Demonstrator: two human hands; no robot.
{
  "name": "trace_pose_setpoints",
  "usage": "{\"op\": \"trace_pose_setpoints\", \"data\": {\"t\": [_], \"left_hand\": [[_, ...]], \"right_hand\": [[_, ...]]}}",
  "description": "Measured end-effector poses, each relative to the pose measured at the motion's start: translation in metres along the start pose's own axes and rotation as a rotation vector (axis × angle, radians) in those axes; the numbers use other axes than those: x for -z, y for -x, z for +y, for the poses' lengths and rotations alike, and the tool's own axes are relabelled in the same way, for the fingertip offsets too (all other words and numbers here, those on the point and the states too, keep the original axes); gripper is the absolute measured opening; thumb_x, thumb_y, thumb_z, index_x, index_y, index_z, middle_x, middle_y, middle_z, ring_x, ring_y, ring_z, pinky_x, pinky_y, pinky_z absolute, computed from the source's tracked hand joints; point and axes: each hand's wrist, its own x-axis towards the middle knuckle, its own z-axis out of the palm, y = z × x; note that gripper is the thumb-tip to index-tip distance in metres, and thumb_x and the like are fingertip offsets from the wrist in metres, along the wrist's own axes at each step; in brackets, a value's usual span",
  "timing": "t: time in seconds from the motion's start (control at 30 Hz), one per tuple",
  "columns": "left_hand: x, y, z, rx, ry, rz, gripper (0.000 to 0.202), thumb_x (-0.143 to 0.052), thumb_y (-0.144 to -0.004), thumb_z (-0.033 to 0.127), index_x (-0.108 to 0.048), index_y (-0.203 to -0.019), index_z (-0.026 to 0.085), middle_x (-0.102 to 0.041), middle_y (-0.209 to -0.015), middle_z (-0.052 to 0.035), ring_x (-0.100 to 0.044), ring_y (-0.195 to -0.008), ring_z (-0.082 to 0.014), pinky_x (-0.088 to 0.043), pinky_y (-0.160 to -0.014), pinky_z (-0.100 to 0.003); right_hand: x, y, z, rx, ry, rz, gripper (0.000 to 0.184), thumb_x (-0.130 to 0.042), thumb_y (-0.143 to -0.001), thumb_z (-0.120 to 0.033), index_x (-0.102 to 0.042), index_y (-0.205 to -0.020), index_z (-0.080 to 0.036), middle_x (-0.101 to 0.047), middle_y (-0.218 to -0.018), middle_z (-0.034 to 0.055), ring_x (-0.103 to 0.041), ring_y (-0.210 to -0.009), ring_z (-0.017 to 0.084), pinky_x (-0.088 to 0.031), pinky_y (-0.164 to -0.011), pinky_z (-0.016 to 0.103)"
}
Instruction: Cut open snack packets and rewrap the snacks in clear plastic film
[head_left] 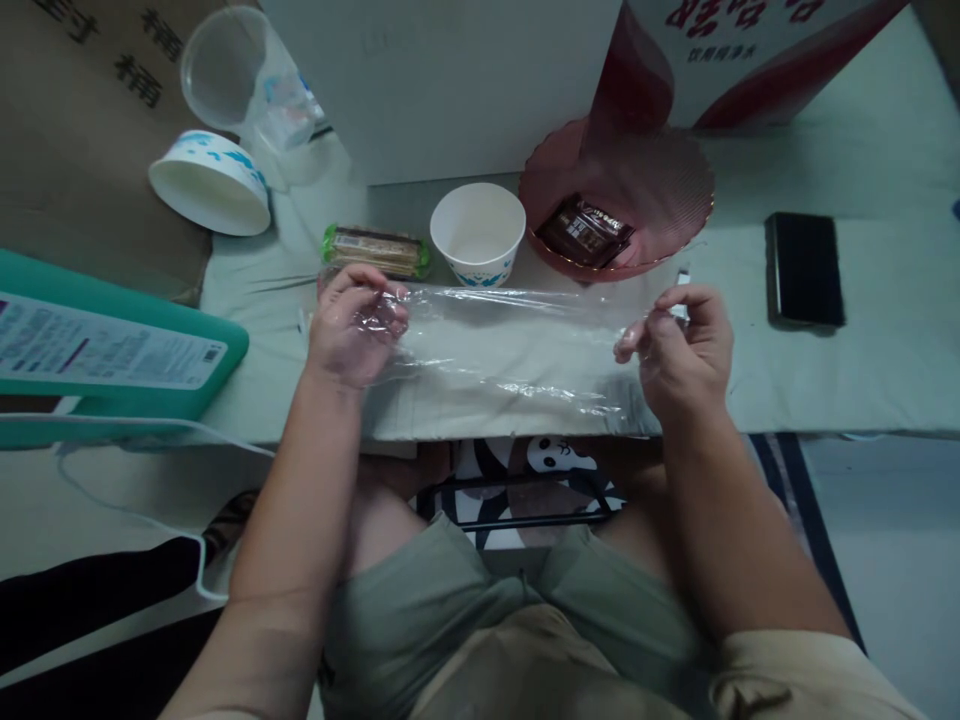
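A clear sheet of plastic film (502, 345) is stretched sideways above the front of the table. Its left end is pinched in my left hand (352, 325), and my right hand (682, 345) grips the other end. Just behind the film stands a white paper bowl (478, 228) with blue marks, upright. Close to my left fingers lies a pack of thin wooden sticks (379, 250) with green ends. Beyond my right hand, a pink ribbed glass bowl (675, 195) holds dark brown packets (585, 232).
A dark box-like object (805, 270) lies at the right. Another paper bowl (210, 185) rests tilted at the back left, near clear plastic cups (229, 70). A green panel (127, 340) stands left, with a white cable (172, 425). Large cartons (465, 90) line the back.
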Motion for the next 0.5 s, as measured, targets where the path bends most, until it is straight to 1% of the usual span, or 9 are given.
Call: {"op": "trace_pose_setpoints", "data": {"t": [0.07, 0.1, 0.17, 0.2, 0.27, 0.33, 0.37, 0.43, 0.5], "left_hand": [[0.003, -0.001, 0.001, 0.037, 0.042, -0.060, 0.015, -0.074, -0.065, 0.032, -0.065, -0.070, 0.021, -0.073, -0.070, 0.0000, -0.064, -0.060, -0.0126, -0.052, -0.054, -0.025], [0.005, -0.002, 0.002, 0.052, 0.053, -0.095, 0.022, -0.072, -0.069, 0.041, -0.066, -0.070, 0.020, -0.074, -0.072, -0.0025, -0.065, -0.062, -0.0144, -0.055, -0.057, -0.028], [0.009, -0.002, 0.002, 0.070, 0.034, -0.155, 0.038, -0.069, -0.074, 0.055, -0.069, -0.073, 0.018, -0.074, -0.076, -0.0049, -0.069, -0.067, -0.0170, -0.059, -0.061, -0.031], [0.010, -0.002, 0.001, 0.072, -0.007, -0.171, 0.038, -0.072, -0.073, 0.056, -0.069, -0.076, 0.018, -0.074, -0.079, -0.0044, -0.071, -0.070, -0.0179, -0.061, -0.063, -0.032], [0.012, -0.001, -0.002, 0.046, -0.129, -0.189, 0.032, -0.085, -0.066, 0.043, -0.070, -0.083, 0.020, -0.075, -0.088, -0.0025, -0.073, -0.077, -0.0186, -0.061, -0.061, -0.028], [0.012, -0.001, -0.007, -0.018, -0.258, -0.199, 0.040, -0.091, -0.057, 0.026, -0.070, -0.091, 0.023, -0.075, -0.102, -0.0026, -0.073, -0.076, -0.0174, -0.055, -0.051, -0.021], [0.011, -0.001, -0.009, -0.053, -0.307, -0.206, 0.045, -0.092, -0.055, 0.023, -0.070, -0.094, 0.024, -0.074, -0.108, -0.0038, -0.072, -0.072, -0.0157, -0.049, -0.044, -0.019], [0.011, -0.001, -0.011, -0.108, -0.368, -0.224, 0.048, -0.091, -0.057, 0.025, -0.069, -0.099, 0.025, -0.072, -0.115, -0.0059, -0.065, -0.060, -0.0111, -0.038, -0.036, -0.018], [0.011, -0.002, -0.009, -0.138, -0.403, -0.246, 0.047, -0.091, -0.059, 0.027, -0.069, -0.101, 0.025, -0.071, -0.117, -0.0070, -0.060, -0.055, -0.0085, -0.036, -0.036, -0.019]], "right_hand": [[0.001, -0.002, -0.002, -0.045, -0.046, 0.013, 0.014, -0.070, -0.080, -0.034, -0.060, -0.079, -0.024, -0.060, -0.060, -0.0039, -0.061, -0.050, 0.013, -0.049, -0.048, 0.027], [0.002, -0.002, -0.003, -0.059, -0.072, 0.015, 0.016, -0.066, -0.079, -0.037, -0.062, -0.075, -0.022, -0.062, -0.062, -0.0012, -0.062, -0.052, 0.014, -0.050, -0.049, 0.029], [0.003, -0.004, -0.003, -0.074, -0.117, 0.001, 0.031, -0.057, -0.081, -0.050, -0.064, -0.071, -0.021, -0.063, -0.064, 0.0025, -0.064, -0.056, 0.017, -0.053, -0.051, 0.033], [0.004, -0.004, -0.003, -0.083, -0.112, -0.004, 0.035, -0.056, -0.082, -0.054, -0.063, -0.070, -0.022, -0.063, -0.064, 0.0027, -0.063, -0.057, 0.017, -0.054, -0.053, 0.034], [0.007, -0.004, -0.001, -0.118, -0.030, 0.003, 0.029, -0.066, -0.080, -0.050, -0.059, -0.074, -0.023, -0.061, -0.067, -0.0003, -0.061, -0.057, 0.015, -0.054, -0.055, 0.032], [0.010, -0.004, 0.002, -0.145, 0.082, 0.014, 0.027, -0.078, -0.073, -0.034, -0.056, -0.085, -0.026, -0.061, -0.076, -0.0041, -0.058, -0.054, 0.011, -0.050, -0.051, 0.028], [0.011, -0.004, 0.003, -0.140, 0.126, 0.018, 0.032, -0.079, -0.071, -0.028, -0.055, -0.092, -0.028, -0.061, -0.082, -0.0048, -0.056, -0.053, 0.010, -0.049, -0.049, 0.026], [0.015, -0.004, 0.004, -0.105, 0.201, 0.021, 0.041, -0.077, -0.073, -0.026, -0.053, -0.105, -0.031, -0.063, -0.095, -0.0041, -0.054, -0.051, 0.008, -0.046, -0.045, 0.026], [0.019, -0.004, 0.003, -0.054, 0.329, 0.065, 0.044, -0.076, -0.074, -0.024, -0.054, -0.111, -0.031, -0.063, -0.102, -0.0022, -0.056, -0.054, 0.009, -0.049, -0.049, 0.027]]}}
